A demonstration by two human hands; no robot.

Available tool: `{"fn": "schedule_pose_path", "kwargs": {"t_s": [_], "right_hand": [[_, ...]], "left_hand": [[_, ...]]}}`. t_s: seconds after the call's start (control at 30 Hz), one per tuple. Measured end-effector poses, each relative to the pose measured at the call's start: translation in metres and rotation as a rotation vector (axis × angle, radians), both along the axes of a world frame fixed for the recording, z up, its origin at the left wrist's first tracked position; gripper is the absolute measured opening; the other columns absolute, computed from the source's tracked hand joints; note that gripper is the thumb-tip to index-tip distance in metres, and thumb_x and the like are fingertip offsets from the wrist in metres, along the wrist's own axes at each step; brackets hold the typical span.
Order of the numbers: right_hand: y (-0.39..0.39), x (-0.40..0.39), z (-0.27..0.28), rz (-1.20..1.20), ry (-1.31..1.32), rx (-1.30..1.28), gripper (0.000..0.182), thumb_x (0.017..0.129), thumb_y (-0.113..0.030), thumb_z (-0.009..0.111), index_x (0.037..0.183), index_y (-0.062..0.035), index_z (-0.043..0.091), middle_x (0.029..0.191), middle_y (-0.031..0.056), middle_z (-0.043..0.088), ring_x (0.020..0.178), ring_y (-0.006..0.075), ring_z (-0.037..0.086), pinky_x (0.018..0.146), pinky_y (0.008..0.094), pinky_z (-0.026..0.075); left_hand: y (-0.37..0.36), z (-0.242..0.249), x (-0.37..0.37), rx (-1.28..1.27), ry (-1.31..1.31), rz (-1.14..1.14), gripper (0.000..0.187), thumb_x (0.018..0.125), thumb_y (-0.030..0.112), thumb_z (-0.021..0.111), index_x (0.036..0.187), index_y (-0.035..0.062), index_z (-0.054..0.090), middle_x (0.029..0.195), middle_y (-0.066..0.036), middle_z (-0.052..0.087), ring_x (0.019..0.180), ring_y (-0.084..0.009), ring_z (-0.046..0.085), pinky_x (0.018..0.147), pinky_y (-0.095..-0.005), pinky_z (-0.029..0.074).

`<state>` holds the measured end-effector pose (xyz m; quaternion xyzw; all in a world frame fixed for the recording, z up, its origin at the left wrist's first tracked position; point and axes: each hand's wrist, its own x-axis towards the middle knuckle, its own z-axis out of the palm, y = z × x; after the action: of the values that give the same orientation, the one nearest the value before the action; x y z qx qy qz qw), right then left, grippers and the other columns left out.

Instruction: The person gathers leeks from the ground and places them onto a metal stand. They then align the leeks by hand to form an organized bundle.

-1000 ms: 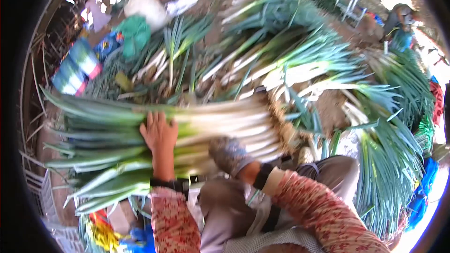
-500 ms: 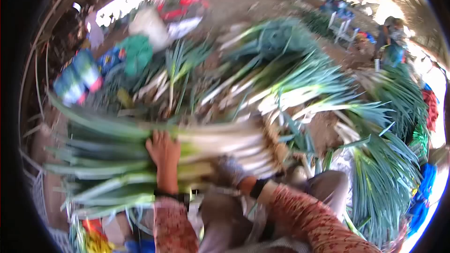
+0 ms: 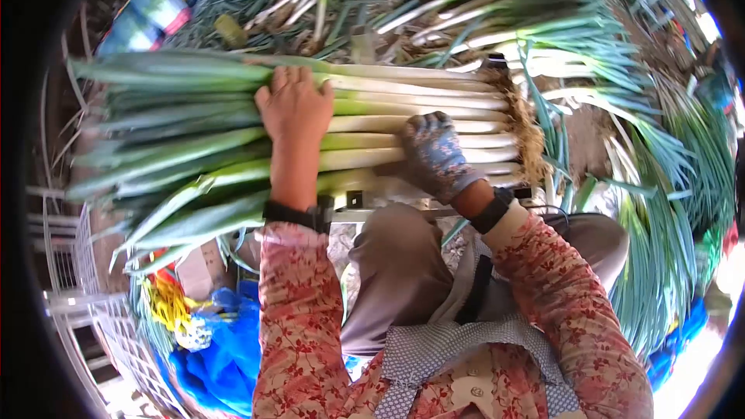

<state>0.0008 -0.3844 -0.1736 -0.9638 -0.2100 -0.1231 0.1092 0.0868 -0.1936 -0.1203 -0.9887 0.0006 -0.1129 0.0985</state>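
Note:
A wide row of leeks [image 3: 372, 101] lies side by side in front of my knees, green leaves to the left and white stalks with brown roots to the right. My bare left hand [image 3: 296, 105] rests on top of the leeks where green turns to white, fingers spread a little. On the white stalks near the lower middle is my right hand [image 3: 437, 154], in a patterned grey-blue glove, its fingers curled. What lies under those fingers is hidden; a dark, blurred shape shows beside them.
More leeks [image 3: 551, 39] lie in piles behind the row and down the right side [image 3: 660, 256]. White wire racks [image 3: 128, 349] stand at the lower left, near blue cloth [image 3: 225, 357] and yellow string [image 3: 167, 302]. My knees [image 3: 400, 264] are just below the row.
The view has tilted downward, so the row appears higher. My left hand still rests on the leeks; my gloved right hand remains at the stalks and is less blurred.

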Motion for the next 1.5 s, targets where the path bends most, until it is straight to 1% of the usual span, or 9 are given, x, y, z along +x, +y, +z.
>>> {"fn": "schedule_pose_path", "kwargs": {"t_s": [0.2,0.37,0.5,0.6,0.73,1.03,1.13,1.27,1.5], "right_hand": [[-0.001,-0.008,-0.01,-0.028,0.057,0.21,0.067,0.07,-0.058,0.068,0.107,-0.0028,0.06,0.106,0.018,0.059,0.105,0.0335,0.054,0.104,0.0487,0.029],[-0.013,-0.016,-0.027,0.058,-0.056,0.392,0.069,0.072,-0.044,0.071,0.126,-0.007,0.05,0.124,0.0158,0.053,0.117,0.0352,0.048,0.107,0.051,0.027],[-0.014,-0.024,-0.027,-0.044,-0.14,0.172,0.064,0.076,-0.033,0.068,0.131,-0.0081,0.047,0.131,0.0149,0.049,0.122,0.032,0.045,0.107,0.0488,0.029],[0.003,-0.023,-0.018,0.221,-0.098,0.233,0.061,0.077,-0.028,0.066,0.131,-0.0083,0.047,0.13,0.014,0.05,0.123,0.0306,0.044,0.106,0.0477,0.031],[0.004,-0.021,-0.017,0.206,-0.02,0.29,0.052,0.08,-0.022,0.061,0.129,-0.0096,0.049,0.128,0.0119,0.053,0.121,0.0279,0.047,0.106,0.0456,0.032],[-0.087,-0.064,-0.022,-0.23,0.102,-0.035,0.047,0.092,-0.03,0.05,0.132,-0.0057,0.045,0.135,0.0157,0.048,0.127,0.0321,0.042,0.109,0.0448,0.028],[-0.088,-0.068,-0.014,-0.242,0.224,-0.026,0.048,0.092,-0.031,0.05,0.132,-0.0055,0.046,0.138,0.0159,0.045,0.13,0.0325,0.039,0.11,0.045,0.026],[-0.039,-0.054,-0.009,0.112,0.066,0.105,0.041,0.089,-0.026,0.052,0.125,-0.0074,0.054,0.131,0.0145,0.051,0.124,0.0324,0.044,0.105,0.0433,0.034],[-0.025,-0.041,-0.026,0.038,-0.03,0.383,0.03,0.078,-0.016,0.062,0.107,-0.0131,0.062,0.105,0.0069,0.061,0.101,0.0272,0.056,0.088,0.0411,0.045]], "left_hand": [[-0.001,-0.011,-0.001,0.039,-0.045,0.024,0.049,0.09,0.046,0.045,0.127,0.0141,0.054,0.136,-0.001,0.05,0.131,-0.0196,0.038,0.1,-0.0468,0.031],[-0.003,-0.007,-0.005,0.044,-0.015,0.027,0.049,0.09,0.046,0.045,0.127,0.0143,0.054,0.135,-0.001,0.051,0.13,-0.02,0.039,0.099,-0.0462,0.031],[-0.003,-0.004,-0.004,0.033,0.004,0.034,0.049,0.09,0.045,0.045,0.126,0.014,0.055,0.131,0.0,0.053,0.129,-0.0204,0.041,0.098,-0.046,0.031],[-0.003,-0.005,-0.002,0.03,0.007,0.034,0.049,0.09,0.045,0.045,0.126,0.0141,0.054,0.133,-0.001,0.052,0.13,-0.0206,0.039,0.1,-0.047,0.03],[0.006,-0.024,0.002,0.063,-0.2,-0.061,0.04,0.087,0.041,0.049,0.111,0.0108,0.059,0.12,-0.002,0.058,0.123,-0.0196,0.044,0.091,-0.0447,0.034],[0.003,-0.016,0.0,0.028,-0.114,-0.027,0.047,0.088,0.042,0.047,0.123,0.0118,0.056,0.127,-0.003,0.054,0.128,-0.0205,0.041,0.097,-0.0476,0.032],[0.004,-0.018,0.002,0.025,-0.128,-0.037,0.045,0.088,0.042,0.047,0.12,0.0112,0.058,0.126,-0.003,0.055,0.127,-0.0205,0.041,0.096,-0.0474,0.032],[0.003,-0.015,0.002,0.034,-0.134,-0.03,0.043,0.088,0.041,0.047,0.116,0.0109,0.059,0.123,-0.003,0.057,0.126,-0.0207,0.042,0.094,-0.0466,0.033],[-0.005,-0.01,0.008,0.036,-0.081,-0.018,0.039,0.087,0.04,0.048,0.11,0.0115,0.06,0.12,-0.003,0.059,0.124,-0.0199,0.044,0.092,-0.0454,0.034]]}}
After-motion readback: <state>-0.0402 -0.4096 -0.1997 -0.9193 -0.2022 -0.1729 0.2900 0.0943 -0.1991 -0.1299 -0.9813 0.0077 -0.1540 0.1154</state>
